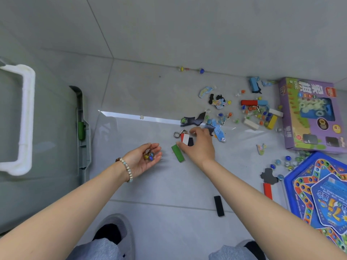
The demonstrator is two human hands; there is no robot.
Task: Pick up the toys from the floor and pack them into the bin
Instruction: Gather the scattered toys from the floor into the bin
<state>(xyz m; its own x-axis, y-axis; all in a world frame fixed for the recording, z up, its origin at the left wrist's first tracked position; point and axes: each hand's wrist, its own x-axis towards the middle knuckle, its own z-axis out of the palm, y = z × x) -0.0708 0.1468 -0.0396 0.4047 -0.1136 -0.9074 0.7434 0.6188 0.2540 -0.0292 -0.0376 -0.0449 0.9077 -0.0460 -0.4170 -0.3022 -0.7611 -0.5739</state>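
My left hand [145, 159] lies palm up above the floor, cupping several glass marbles [149, 155]. My right hand [200, 142] reaches down over a small stack of red, white and black blocks [185, 139], its fingers curled round them. A green block [178, 153] lies on the floor just left of that hand, touching its thumb side. A metal ring puzzle [178, 133] sits beside the stack. The grey bin [47, 128] with a white handle [26, 119] stands at the far left.
Puzzle pieces, blocks and marbles [257, 113] are scattered at the right. A purple game box [309, 115] and a blue game board [323, 192] lie at the far right. A black block [219, 205] and red block [267, 190] lie nearer me. My slippered feet [116, 233] are below.
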